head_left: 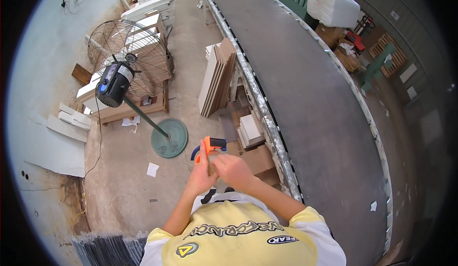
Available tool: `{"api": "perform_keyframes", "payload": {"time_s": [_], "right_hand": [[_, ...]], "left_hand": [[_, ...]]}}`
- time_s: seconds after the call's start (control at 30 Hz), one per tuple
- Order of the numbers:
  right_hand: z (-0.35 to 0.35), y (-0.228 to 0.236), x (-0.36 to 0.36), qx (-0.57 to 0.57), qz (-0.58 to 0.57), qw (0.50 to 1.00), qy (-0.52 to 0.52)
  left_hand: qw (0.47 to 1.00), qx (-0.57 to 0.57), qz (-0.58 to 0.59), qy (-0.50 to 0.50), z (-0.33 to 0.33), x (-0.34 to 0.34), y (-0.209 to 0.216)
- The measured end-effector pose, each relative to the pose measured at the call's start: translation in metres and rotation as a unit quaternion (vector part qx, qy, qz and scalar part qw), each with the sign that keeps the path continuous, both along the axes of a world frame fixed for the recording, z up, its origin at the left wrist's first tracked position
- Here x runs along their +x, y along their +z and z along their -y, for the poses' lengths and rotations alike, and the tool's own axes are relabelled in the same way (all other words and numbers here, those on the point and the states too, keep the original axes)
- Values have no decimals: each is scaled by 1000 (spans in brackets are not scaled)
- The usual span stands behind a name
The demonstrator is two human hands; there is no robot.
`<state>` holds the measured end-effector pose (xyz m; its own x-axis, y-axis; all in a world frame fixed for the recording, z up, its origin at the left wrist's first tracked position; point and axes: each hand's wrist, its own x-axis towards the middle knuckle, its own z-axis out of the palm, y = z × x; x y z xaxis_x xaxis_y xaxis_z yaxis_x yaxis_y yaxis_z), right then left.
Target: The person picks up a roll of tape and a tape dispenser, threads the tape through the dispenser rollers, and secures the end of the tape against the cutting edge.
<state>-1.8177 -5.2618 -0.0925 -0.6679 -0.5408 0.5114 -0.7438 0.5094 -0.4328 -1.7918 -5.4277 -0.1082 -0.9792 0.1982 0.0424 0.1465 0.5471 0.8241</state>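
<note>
An orange and blue tape dispenser [208,145] with a dark front part is held out in front of my body. My left hand [201,174] is closed around it, one finger stretched up along its orange side. Close against it is my right hand [232,169], its fingers bent and pinched together beside what looks like a tape roll. The pinched fingertips are too small and covered to show what is between them. Both hands hide much of the dispenser's lower part.
At my right runs a long dark conveyor belt [305,75] with a metal edge. Boards [217,77] lean against it, with white panels [250,130] and cardboard [260,160] below. A standing fan [114,85] on a round green base [170,138] is ahead left.
</note>
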Motion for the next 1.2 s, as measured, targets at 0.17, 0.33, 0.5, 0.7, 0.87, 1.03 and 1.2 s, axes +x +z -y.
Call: {"api": "perform_keyframes", "payload": {"time_s": [0.17,0.33,0.5,0.7,0.87,1.03,1.2], "right_hand": [[6,-6,7,47,-72,996,-5],[4,1,2,36,-5,999,38],[-1,6,1,-39,118,992,21],[1,9,10,-105,296,949,9],[-2,22,13,-115,309,944,-9],[6,20,18,-97,222,970,21],[12,7,16,-90,150,984,38]], "left_hand": [[1000,-1,6,2,4,11,0],[1000,13,-15,-6,7,7,2],[996,60,65,-18,4,4,21],[987,106,123,-8,11,14,20],[982,139,126,-25,18,21,25],[988,116,102,-21,18,23,15],[998,-10,61,23,17,28,25]]}}
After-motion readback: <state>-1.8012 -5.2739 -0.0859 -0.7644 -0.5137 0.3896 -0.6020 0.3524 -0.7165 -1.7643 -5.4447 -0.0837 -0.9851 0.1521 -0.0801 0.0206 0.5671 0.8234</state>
